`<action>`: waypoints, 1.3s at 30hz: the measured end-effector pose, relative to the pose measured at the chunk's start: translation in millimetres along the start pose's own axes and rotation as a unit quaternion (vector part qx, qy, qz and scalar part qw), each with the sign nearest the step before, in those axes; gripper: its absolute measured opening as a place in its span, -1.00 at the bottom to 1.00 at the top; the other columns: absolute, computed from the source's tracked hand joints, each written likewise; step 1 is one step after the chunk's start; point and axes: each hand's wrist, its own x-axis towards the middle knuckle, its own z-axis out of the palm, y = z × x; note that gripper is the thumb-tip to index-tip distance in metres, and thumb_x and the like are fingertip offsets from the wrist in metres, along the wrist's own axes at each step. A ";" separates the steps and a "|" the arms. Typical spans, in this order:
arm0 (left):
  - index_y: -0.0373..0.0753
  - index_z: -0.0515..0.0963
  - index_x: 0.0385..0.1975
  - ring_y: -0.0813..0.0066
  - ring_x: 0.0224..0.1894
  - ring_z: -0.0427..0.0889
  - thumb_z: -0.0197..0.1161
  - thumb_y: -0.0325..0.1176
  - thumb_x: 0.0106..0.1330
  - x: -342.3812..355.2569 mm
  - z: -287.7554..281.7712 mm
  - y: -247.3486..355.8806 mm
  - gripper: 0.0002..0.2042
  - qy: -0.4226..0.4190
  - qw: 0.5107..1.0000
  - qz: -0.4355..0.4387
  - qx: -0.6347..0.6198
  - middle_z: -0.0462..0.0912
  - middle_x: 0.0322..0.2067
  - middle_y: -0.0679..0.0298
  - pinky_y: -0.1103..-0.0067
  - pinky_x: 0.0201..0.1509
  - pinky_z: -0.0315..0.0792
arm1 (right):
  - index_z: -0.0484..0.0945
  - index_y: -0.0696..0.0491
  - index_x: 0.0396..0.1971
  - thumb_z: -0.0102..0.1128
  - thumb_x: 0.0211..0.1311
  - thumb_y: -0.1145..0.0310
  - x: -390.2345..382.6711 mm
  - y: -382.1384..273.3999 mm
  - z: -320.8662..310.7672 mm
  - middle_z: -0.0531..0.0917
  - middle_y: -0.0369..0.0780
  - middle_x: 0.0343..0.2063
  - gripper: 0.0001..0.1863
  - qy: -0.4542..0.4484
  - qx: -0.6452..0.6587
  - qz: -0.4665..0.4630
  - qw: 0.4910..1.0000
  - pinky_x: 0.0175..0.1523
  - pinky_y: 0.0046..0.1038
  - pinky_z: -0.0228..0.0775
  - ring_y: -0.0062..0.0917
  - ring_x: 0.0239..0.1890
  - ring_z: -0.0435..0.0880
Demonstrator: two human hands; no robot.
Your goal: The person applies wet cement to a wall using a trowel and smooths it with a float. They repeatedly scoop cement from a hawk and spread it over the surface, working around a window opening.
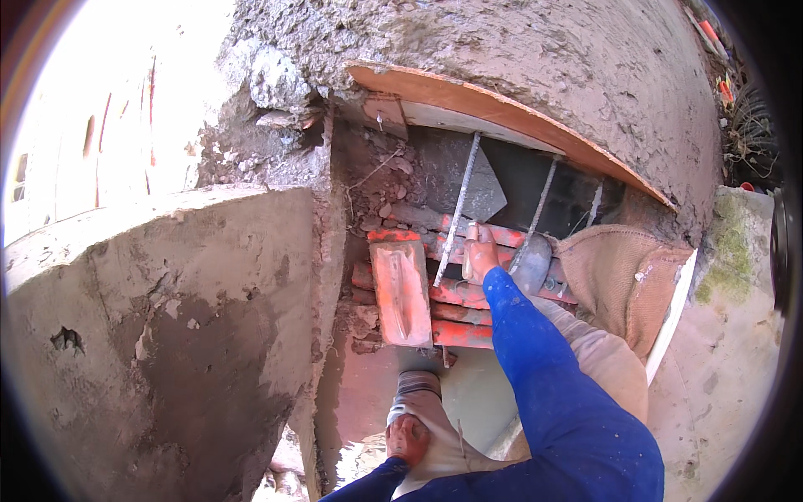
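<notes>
My right hand (pixel 482 251) is closed round a pale object, too small to make out, among the rebar rods (pixel 456 205) above the dusty orange pipes (pixel 460 333). An orange rectangular piece with a long ridge (pixel 393 293) lies on the pipes to its left. My left hand (pixel 407 437) rests low on my left trouser leg (pixel 443 452), fingers curled onto the cloth. My right foot (pixel 529 269), in grey footwear, is on the pipes just right of that hand's wrist, partly hidden by my blue sleeve.
A bowed wooden board (pixel 510 105) spans above the dark recess. A rough concrete block (pixel 167 343) fills the left side, a mossy concrete slab (pixel 719 351) the right. Burlap (pixel 627 276) hangs beside a white edge. A rough mortar wall (pixel 585 42) curves behind.
</notes>
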 end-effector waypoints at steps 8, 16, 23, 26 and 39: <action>-0.12 0.61 0.02 0.10 0.41 0.40 0.35 -0.03 0.22 -0.9 -0.6 -20.7 -0.56 0.010 0.999 0.029 0.011 0.54 0.24 0.11 0.17 0.58 0.13 | 0.39 0.01 -0.06 0.18 0.32 0.50 13.2 -19.0 -19.7 0.57 -0.18 -0.53 -0.75 0.168 -0.033 0.016 0.985 -0.64 -0.25 0.47 -0.37 -0.67 0.60; -0.10 0.60 -0.11 0.05 0.24 0.55 0.38 -0.10 0.22 0.1 -9.6 -22.5 -0.68 0.030 0.997 0.063 0.032 0.62 0.06 0.14 0.16 0.42 0.29 | 0.47 -0.01 0.41 0.22 0.32 0.49 -27.1 -62.6 -25.6 0.65 -0.22 -0.33 -0.38 -0.196 -0.035 0.034 0.979 -0.54 -0.33 0.52 -0.49 -0.57 0.64; -0.07 0.64 -0.04 0.14 0.35 0.49 0.31 -0.04 0.29 -1.6 -31.6 -20.5 -0.66 -0.034 0.997 0.050 0.049 0.61 0.16 0.17 0.15 0.54 0.18 | 0.41 0.01 0.44 0.18 0.30 0.49 -47.1 -59.4 -67.6 0.70 -0.18 -0.28 -0.35 -0.178 -0.029 0.005 0.984 -0.48 -0.41 0.53 -0.52 -0.53 0.66; -0.07 0.63 -0.06 0.09 0.25 0.56 0.38 -0.05 0.23 -2.6 -29.8 -35.3 -0.64 -0.017 0.995 0.079 0.064 0.65 0.09 0.16 0.17 0.43 0.30 | 0.48 0.05 0.33 0.16 0.28 0.47 -36.8 -41.2 -57.6 0.67 -0.14 -0.35 -0.43 -0.041 -0.063 -0.019 0.997 -0.50 -0.35 0.57 -0.48 -0.55 0.66; -0.05 0.64 -0.03 0.11 0.32 0.53 0.34 -0.03 0.27 -3.7 -22.1 -41.8 -0.65 -0.023 0.996 0.072 0.048 0.64 0.15 0.17 0.18 0.50 0.25 | 0.58 0.05 0.22 0.28 0.18 0.49 -41.0 -57.5 -43.4 0.72 -0.18 -0.27 -0.47 -0.233 -0.198 -0.246 0.920 -0.38 -0.36 0.53 -0.53 -0.46 0.68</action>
